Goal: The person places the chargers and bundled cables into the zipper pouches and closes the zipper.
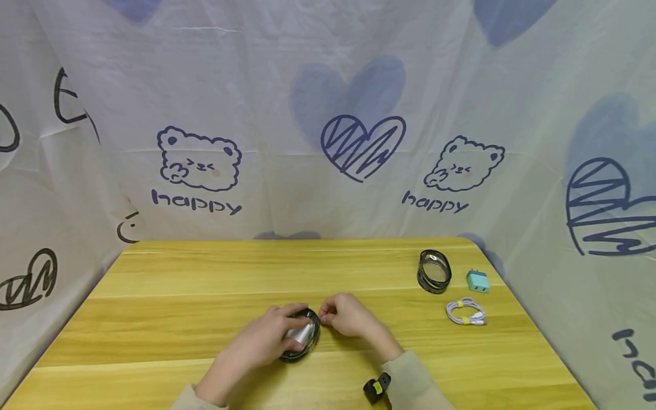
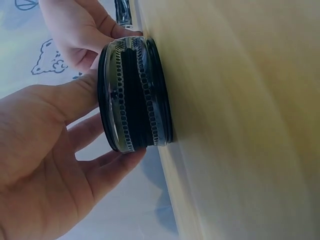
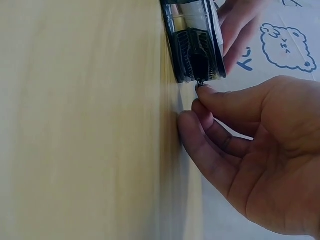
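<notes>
Gripping case (image 1: pixel 308 335) with left hand (image 1: pixel 269 335), half-open round its side; pinching small dark pull (image 3: pixel 200 84) in right hand (image 1: pixel 348 315), nearly closed. Have case at front middle of bench (image 1: pixel 246 276); can't tell if flush. Could jam zip (image 2: pixel 134 95) if tugged askew; could lose pull, being tiny, if pinched loosely; could spin case if held too lightly, being round.

the table (image 1: pixel 154 307) leaves passage at left; rightward, a round case (image 1: pixel 425 279), blue charger (image 1: pixel 478 281) and coiled cable (image 1: pixel 461 320) stand in the way.
</notes>
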A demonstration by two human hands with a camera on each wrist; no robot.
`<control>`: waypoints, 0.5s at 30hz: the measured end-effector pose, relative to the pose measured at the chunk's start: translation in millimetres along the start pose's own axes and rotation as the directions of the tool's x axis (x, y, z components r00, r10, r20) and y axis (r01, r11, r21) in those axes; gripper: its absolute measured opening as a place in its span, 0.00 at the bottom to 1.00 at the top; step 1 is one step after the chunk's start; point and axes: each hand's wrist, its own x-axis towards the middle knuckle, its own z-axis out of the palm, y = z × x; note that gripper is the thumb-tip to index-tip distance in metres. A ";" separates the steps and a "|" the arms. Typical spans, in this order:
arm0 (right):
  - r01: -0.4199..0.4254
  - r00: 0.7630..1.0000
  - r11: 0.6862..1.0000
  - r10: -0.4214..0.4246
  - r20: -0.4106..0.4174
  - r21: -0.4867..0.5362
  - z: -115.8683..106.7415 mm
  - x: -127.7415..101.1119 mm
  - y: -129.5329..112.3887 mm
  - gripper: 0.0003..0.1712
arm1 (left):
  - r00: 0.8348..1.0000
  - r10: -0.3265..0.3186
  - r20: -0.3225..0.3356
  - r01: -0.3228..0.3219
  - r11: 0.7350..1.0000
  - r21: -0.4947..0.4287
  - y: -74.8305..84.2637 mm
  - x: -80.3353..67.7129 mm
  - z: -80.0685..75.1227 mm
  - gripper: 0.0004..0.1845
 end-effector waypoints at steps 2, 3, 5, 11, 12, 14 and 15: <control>0.004 1.000 1.000 -0.004 0.023 0.003 -1.3 -0.7 -0.2 0.07 | 1.000 -0.012 -0.009 0.012 1.000 0.002 1.0 0.2 1.1 0.26; 0.008 0.999 1.000 -0.008 0.037 0.007 -1.9 -1.1 -0.1 0.06 | 1.000 -0.017 -0.013 0.017 1.000 0.002 1.4 0.2 1.5 0.26; 0.017 0.997 0.999 -0.019 0.074 0.028 -3.1 -2.1 0.1 0.06 | 1.000 -0.025 -0.017 0.025 1.000 -0.001 2.3 0.1 1.7 0.26; -0.006 0.984 0.993 -0.016 0.179 0.120 -5.7 -4.1 0.0 0.08 | 0.999 -0.043 -0.008 0.043 0.999 -0.013 3.3 -0.4 1.3 0.26; -0.009 0.983 0.992 -0.015 0.183 0.129 -5.6 -4.2 -0.2 0.08 | 0.999 -0.044 -0.006 0.044 0.999 -0.017 3.3 -0.5 1.2 0.27; -0.014 0.983 0.991 -0.010 0.183 0.133 -5.0 -4.3 -0.5 0.08 | 0.999 -0.042 -0.004 0.042 0.999 -0.025 3.3 -0.5 0.9 0.27; -0.018 0.983 0.991 -0.007 0.182 0.135 -4.8 -4.3 -0.9 0.08 | 0.999 -0.039 -0.005 0.039 0.999 -0.028 3.2 -0.6 0.9 0.27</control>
